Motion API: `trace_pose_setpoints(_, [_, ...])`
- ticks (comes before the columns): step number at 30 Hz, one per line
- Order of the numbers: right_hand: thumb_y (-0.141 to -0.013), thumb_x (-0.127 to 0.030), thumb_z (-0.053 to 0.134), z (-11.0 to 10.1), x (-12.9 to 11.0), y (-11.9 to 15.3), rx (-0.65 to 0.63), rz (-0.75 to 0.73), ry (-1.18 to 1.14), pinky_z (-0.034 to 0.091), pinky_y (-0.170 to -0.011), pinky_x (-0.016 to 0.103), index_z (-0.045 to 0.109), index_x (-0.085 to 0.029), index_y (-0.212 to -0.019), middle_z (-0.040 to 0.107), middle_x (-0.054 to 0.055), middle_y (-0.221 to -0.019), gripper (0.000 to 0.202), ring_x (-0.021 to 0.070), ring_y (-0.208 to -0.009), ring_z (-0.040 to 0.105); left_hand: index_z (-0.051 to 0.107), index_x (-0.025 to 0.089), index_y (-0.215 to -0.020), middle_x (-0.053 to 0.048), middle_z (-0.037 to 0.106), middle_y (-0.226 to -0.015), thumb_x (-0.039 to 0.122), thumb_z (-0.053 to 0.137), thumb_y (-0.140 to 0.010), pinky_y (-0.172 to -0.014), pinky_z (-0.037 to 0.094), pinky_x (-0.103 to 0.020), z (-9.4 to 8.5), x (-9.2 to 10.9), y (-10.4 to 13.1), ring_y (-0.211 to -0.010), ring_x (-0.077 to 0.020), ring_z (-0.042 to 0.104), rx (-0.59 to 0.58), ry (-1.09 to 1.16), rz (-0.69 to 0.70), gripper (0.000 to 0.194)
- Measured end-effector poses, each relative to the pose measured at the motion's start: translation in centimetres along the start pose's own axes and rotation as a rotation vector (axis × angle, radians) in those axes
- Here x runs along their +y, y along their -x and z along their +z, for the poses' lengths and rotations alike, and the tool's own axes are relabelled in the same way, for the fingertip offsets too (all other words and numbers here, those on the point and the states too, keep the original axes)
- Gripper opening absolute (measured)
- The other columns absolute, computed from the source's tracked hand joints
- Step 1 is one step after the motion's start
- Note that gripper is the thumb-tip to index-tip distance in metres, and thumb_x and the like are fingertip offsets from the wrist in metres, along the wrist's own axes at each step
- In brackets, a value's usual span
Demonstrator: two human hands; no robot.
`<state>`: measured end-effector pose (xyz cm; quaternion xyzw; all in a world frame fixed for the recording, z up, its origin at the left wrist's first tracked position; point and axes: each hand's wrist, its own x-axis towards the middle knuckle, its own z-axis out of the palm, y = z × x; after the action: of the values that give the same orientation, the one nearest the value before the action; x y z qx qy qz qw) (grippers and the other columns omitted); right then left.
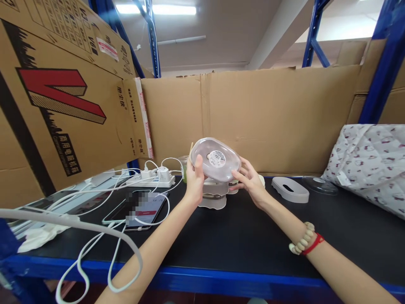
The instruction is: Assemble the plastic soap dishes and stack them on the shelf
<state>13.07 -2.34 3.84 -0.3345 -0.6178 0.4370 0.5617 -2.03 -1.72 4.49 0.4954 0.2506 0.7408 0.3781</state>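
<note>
A clear oval plastic lid [226,154] with a round printed label is held up in front of me, tilted so that its broad face shows. My left hand [194,179] grips its left end, thumb on the front and fingers largely hidden behind. At the lower right edge, my right hand [249,181] has its fingers closed on the same lid. Behind and below it are pale wavy-edged plastic pieces [213,202], stacked and partly covered by the lid and my hands.
A pale oval tray with a slot [292,192] and another clear lid [319,185] lie right, beside a quilted printed bag [373,160]. Left are phones [148,211], a power strip [161,181] and looping white cables [126,240]. Cardboard [253,118] closes off the back.
</note>
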Motion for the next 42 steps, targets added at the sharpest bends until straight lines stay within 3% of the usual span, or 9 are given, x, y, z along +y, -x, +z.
trace_pose_setpoints(7, [-0.058,-0.055,0.069,0.1,0.6,-0.4,0.150,0.109,-0.122,0.053,-0.052,0.017,0.040,-0.023,-0.132,0.059,0.003,-0.093,0.086,0.0024,-0.062,0.051,0.038,0.023,-0.124,-0.012,0.049,-0.121,0.045,0.054,-0.080,-0.102,0.036,-0.042,-0.7,-0.5,-0.1,-0.118,-0.0240,0.047,0.097,-0.503,0.289,0.052])
trace_pose_setpoints(13, [-0.054,-0.035,0.076,0.1,0.9,-0.4,0.028,0.094,-0.117,0.057,-0.066,0.019,0.043,-0.028,-0.133,0.046,0.005,-0.133,0.086,0.0092,-0.093,0.058,0.042,0.018,-0.116,-0.017,0.044,-0.125,0.040,0.049,-0.082,-0.108,0.024,-0.046,-1.5,-1.7,-1.1,-0.129,-0.0281,0.036,0.204,-0.648,0.062,0.041])
trace_pose_setpoints(21, [-0.063,-0.042,0.063,-0.5,1.6,-1.2,0.285,0.060,0.149,0.040,-0.043,0.015,0.062,-0.016,-0.106,0.060,0.007,-0.105,0.050,0.0058,-0.067,0.053,0.048,0.023,-0.109,-0.013,0.043,-0.118,0.042,0.048,-0.081,-0.104,0.027,-0.049,-1.8,-2.1,-1.3,-0.124,-0.0290,0.041,0.161,-0.720,0.051,0.034])
trace_pose_setpoints(26, [-0.063,-0.029,0.051,-4.8,2.4,-2.5,0.650,-0.089,0.573,0.049,-0.074,0.031,0.062,-0.016,-0.099,0.056,0.008,-0.105,0.040,0.0098,-0.076,0.052,0.046,0.020,-0.108,-0.015,0.045,-0.118,0.035,0.042,-0.082,-0.102,0.030,-0.046,-1.9,-2.0,-0.9,-0.120,-0.0267,0.041,0.200,-0.779,0.489,0.030])
trace_pose_setpoints(29, [-0.058,-0.025,0.054,-8.6,3.2,-2.4,0.808,-0.073,0.853,0.040,-0.092,0.048,0.060,-0.015,-0.098,0.053,0.012,-0.105,0.042,0.0218,-0.099,0.050,0.050,0.021,-0.102,-0.013,0.049,-0.117,0.027,0.044,-0.078,-0.097,0.034,-0.044,-2.0,-1.9,-0.3,-0.113,-0.0258,0.046,0.045,-0.861,0.821,0.025])
trace_pose_setpoints(33, [-0.049,-0.024,0.069,-12.2,3.6,-1.5,0.844,0.323,1.085,0.027,-0.095,0.061,0.060,-0.011,-0.084,0.048,0.019,-0.113,0.038,0.0359,-0.115,0.040,0.055,0.022,-0.092,-0.010,0.058,-0.108,0.017,0.046,-0.074,-0.081,0.042,-0.038,-1.7,-2.0,0.7,-0.098,-0.0241,0.056,-0.274,-0.966,1.140,0.020])
trace_pose_setpoints(37, [-0.044,-0.027,0.076,-13.0,3.0,-0.9,0.758,0.683,1.139,0.028,-0.092,0.060,0.059,-0.010,-0.086,0.045,0.021,-0.116,0.049,0.0391,-0.116,0.040,0.052,0.021,-0.087,-0.008,0.062,-0.094,0.009,0.044,-0.075,-0.069,0.045,-0.031,-0.9,-2.0,1.6,-0.085,-0.0192,0.060,-0.387,-0.930,1.314,0.019])
trace_pose_setpoints(40, [-0.049,-0.027,0.074,-12.4,2.6,-1.2,0.792,0.606,1.133,0.032,-0.093,0.054,0.056,-0.012,-0.106,0.044,0.018,-0.118,0.062,0.0356,-0.117,0.040,0.049,0.020,-0.091,-0.006,0.061,-0.087,0.006,0.044,-0.075,-0.064,0.047,-0.027,-0.5,-2.0,1.9,-0.079,-0.0162,0.060,-0.441,-0.802,1.363,0.022])
trace_pose_setpoints(42, [-0.053,-0.030,0.071,-11.6,2.3,-1.6,0.893,0.352,1.107,0.032,-0.095,0.053,0.050,-0.015,-0.117,0.040,0.017,-0.122,0.069,0.0337,-0.117,0.039,0.048,0.019,-0.095,-0.006,0.060,-0.086,0.008,0.046,-0.075,-0.064,0.049,-0.027,-0.4,-2.0,2.0,-0.079,-0.0158,0.060,-0.457,-0.728,1.321,0.024])
